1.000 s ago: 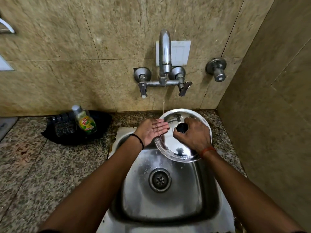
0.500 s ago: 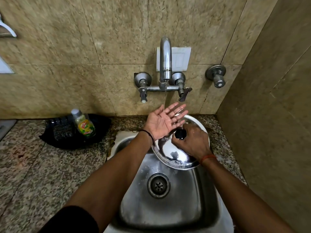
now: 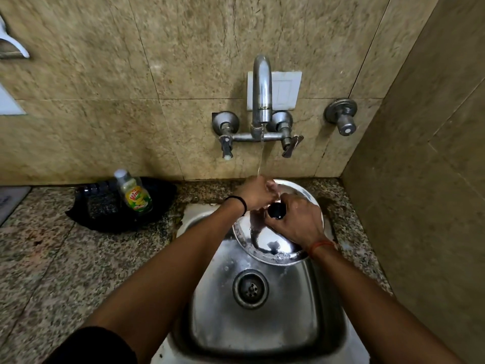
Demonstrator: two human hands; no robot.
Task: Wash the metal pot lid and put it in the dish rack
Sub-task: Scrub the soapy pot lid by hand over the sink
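Observation:
A round metal pot lid (image 3: 265,240) with a black knob (image 3: 276,210) is held tilted over the back of the steel sink (image 3: 262,324). My right hand (image 3: 296,219) grips the lid at the knob. My left hand (image 3: 256,193) is turned palm down, its fingers on the lid's far left part, right under a thin stream of water from the tap (image 3: 262,95). The lid's far rim is partly hidden by both hands. No dish rack shows in the head view.
A dish soap bottle (image 3: 134,191) stands in a black tray (image 3: 115,208) on the granite counter (image 3: 65,258) left of the sink. Tiled walls close in behind and on the right, with a separate valve (image 3: 342,118) on the back wall.
My left hand, raised palm up under the water half a second ago, has turned over and come down onto the lid. The right hand keeps its hold on the knob.

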